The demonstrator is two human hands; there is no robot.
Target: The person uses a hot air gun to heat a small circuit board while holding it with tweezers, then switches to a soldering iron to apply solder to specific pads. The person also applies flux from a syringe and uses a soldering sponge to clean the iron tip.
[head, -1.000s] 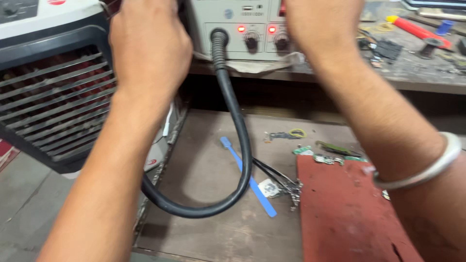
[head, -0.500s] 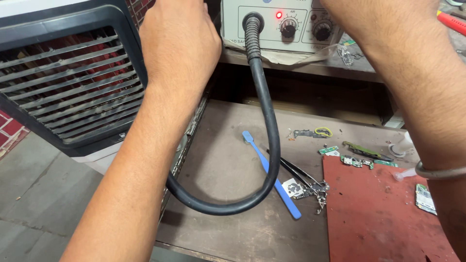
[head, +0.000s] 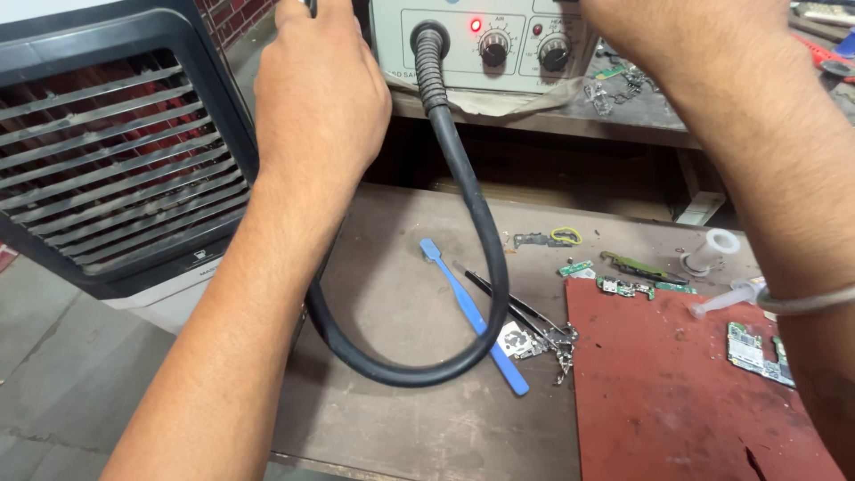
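The left hand (head: 321, 98) is raised in front of the grey, box-shaped bench unit (head: 481, 44) with two black knobs and a lit red lamp. Its fingers are closed around something dark at the top edge of the frame, but the object is cut off and cannot be identified. The thick black rubber hose (head: 472, 223) leaves the unit's front socket, loops down over the brown wooden worktop (head: 401, 294) and runs up behind the left forearm, so it probably ends in that grip.

The right hand (head: 641, 31) is near the unit's top right; its fingers are out of frame, grasp undeterminable.

Nothing yet touches the green circuit board (head: 757, 352) on the red mat (head: 677, 401); work there appears not begun. A blue plastic pry tool (head: 472, 316) lies unused.
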